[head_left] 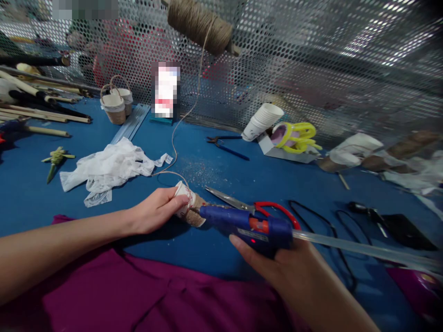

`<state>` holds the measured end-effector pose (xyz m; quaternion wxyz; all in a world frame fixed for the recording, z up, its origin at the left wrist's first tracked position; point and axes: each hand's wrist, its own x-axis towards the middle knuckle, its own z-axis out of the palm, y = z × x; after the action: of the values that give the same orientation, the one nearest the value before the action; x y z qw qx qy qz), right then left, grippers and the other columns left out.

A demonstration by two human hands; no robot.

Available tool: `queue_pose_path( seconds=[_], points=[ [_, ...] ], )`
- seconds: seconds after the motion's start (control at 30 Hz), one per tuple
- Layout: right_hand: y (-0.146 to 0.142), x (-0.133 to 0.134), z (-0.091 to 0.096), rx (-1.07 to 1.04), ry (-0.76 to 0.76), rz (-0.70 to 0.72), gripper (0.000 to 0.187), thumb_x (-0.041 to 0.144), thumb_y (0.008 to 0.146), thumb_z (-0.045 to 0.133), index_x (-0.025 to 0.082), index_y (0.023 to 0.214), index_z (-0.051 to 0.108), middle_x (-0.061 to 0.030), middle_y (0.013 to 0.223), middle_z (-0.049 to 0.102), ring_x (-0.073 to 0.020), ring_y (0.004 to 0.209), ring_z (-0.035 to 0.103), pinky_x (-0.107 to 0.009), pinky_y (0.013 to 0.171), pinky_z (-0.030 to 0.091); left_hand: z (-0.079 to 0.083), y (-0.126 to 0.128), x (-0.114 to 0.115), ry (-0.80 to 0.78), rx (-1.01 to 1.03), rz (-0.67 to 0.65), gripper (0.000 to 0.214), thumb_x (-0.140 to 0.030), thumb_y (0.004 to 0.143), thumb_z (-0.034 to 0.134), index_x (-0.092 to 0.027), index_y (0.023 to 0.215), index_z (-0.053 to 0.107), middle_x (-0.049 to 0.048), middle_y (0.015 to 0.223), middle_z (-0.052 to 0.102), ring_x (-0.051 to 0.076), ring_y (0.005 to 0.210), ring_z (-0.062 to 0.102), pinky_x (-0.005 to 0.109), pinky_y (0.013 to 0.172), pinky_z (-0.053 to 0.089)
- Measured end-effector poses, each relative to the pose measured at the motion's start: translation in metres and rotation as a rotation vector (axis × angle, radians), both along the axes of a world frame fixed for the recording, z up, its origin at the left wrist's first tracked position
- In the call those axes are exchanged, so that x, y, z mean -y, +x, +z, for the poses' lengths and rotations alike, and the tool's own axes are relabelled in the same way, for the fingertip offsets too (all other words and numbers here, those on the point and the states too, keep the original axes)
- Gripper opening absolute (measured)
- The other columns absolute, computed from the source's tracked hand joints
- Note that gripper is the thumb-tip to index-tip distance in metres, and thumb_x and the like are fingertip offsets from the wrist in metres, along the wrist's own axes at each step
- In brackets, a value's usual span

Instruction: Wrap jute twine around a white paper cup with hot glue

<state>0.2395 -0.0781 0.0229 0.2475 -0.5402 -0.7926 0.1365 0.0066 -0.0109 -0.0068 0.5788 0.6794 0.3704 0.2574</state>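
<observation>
My left hand [157, 210] is closed around a small paper cup [183, 190] that lies tilted on its side, partly wrapped in brown twine. In my right hand [277, 263] is a blue hot glue gun [238, 221], with a red light lit on its side and a long clear glue stick [346, 246] running out of its back. The gun's nozzle is at the twine-wrapped part of the cup; whether it touches cannot be made out. A strand of twine [174, 143] leads from the cup up to a large spool [200, 25]. Scissors with red handles [277, 207] lie just behind the gun.
White lace [114, 166] lies left of the cup. Two small twine-covered baskets [115, 109], clear sticks [133, 121] and a phone [166, 90] are at the back. Pliers [228, 144], stacked paper cups [262, 121] and a yellow-edged roll [294, 137] sit behind; a black cord [332, 230] lies right.
</observation>
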Motion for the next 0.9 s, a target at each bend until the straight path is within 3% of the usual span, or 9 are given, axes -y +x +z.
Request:
queue_pose_path(
  seconds=[0.13, 0.3, 0.53, 0.63, 0.77, 0.9],
  points=[
    [-0.006, -0.003, 0.008, -0.028, -0.088, -0.062, 0.023, 0.038, 0.076, 0.054, 0.026, 0.093, 0.065, -0.0031, 0.087, 0.07, -0.0224, 0.08, 0.065, -0.035, 0.072, 0.053, -0.001, -0.002, 0.001, 0.023, -0.047, -0.005, 0.043, -0.04, 0.089, 0.03, -0.01, 0.101, 0.058, 0.0092, 0.096, 0.065, 0.019, 0.086, 0.058, 0.032, 0.08, 0.045],
    [-0.017, -0.009, 0.022, -0.036, -0.179, -0.161, 0.024, 0.041, 0.074, 0.053, 0.022, 0.062, 0.061, 0.0006, 0.055, 0.063, -0.0178, 0.052, 0.06, -0.029, 0.049, 0.05, -0.002, -0.004, 0.001, 0.072, -0.082, -0.018, 0.043, -0.04, 0.089, 0.029, -0.009, 0.097, 0.059, 0.0077, 0.09, 0.064, 0.018, 0.082, 0.057, 0.029, 0.075, 0.045],
    [-0.014, -0.019, 0.016, -0.039, -0.144, -0.185, 0.016, 0.04, 0.072, 0.055, 0.026, 0.07, 0.062, -0.0033, 0.071, 0.066, -0.022, 0.072, 0.063, -0.034, 0.065, 0.049, 0.001, -0.003, 0.004, 0.167, -0.065, -0.06, 0.035, -0.033, 0.09, 0.029, -0.011, 0.089, 0.057, 0.0069, 0.089, 0.061, 0.017, 0.083, 0.056, 0.029, 0.076, 0.045],
    [-0.011, -0.022, 0.014, -0.044, -0.192, -0.182, 0.013, 0.039, 0.067, 0.059, 0.027, 0.065, 0.062, -0.0011, 0.059, 0.062, -0.0208, 0.062, 0.062, -0.032, 0.057, 0.048, 0.002, -0.003, 0.004, 0.192, -0.094, -0.048, 0.035, -0.033, 0.089, 0.03, -0.011, 0.084, 0.057, 0.0061, 0.084, 0.06, 0.017, 0.08, 0.055, 0.029, 0.075, 0.045],
    [-0.013, -0.026, 0.022, -0.132, -0.357, -0.287, 0.024, 0.044, 0.071, 0.056, 0.024, 0.059, 0.056, 0.0039, 0.037, 0.047, -0.0146, 0.037, 0.05, -0.028, 0.043, 0.043, 0.001, -0.004, 0.002, 0.149, -0.116, 0.029, 0.037, -0.038, 0.088, 0.031, -0.011, 0.082, 0.056, 0.0045, 0.079, 0.06, 0.016, 0.074, 0.054, 0.027, 0.07, 0.045],
    [-0.011, -0.038, 0.03, -0.276, -0.302, -0.4, 0.027, 0.046, 0.07, 0.058, 0.019, 0.07, 0.054, 0.0021, 0.048, 0.055, -0.0142, 0.045, 0.051, -0.027, 0.046, 0.041, -0.001, -0.003, 0.0, 0.087, -0.046, 0.119, 0.038, -0.04, 0.087, 0.033, -0.011, 0.087, 0.057, 0.0057, 0.085, 0.061, 0.017, 0.077, 0.054, 0.028, 0.073, 0.044]
  ],
)
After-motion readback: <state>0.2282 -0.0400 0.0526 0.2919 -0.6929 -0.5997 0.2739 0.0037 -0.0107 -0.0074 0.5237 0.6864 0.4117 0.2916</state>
